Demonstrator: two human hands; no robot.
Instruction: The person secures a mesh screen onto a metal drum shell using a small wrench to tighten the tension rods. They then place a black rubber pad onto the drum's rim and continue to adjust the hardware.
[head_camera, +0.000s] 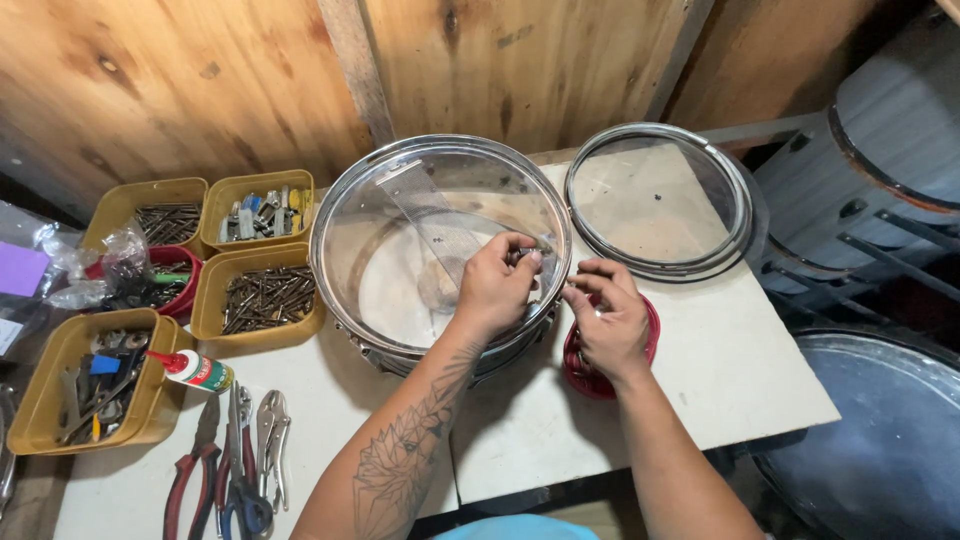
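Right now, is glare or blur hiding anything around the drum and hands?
Head view: sharp overall; soft glare on the clear drum head; left hand and right hand crisp; small metal part at the left fingertips too small to identify; right edge falls into shadow.

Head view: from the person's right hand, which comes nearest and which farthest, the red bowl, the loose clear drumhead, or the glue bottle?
Measured from the right hand:
1. Red bowl, directly under the hand.
2. Loose clear drumhead, behind the hand, toward the wooden wall.
3. Glue bottle, far across on the left, lying by a yellow tray.
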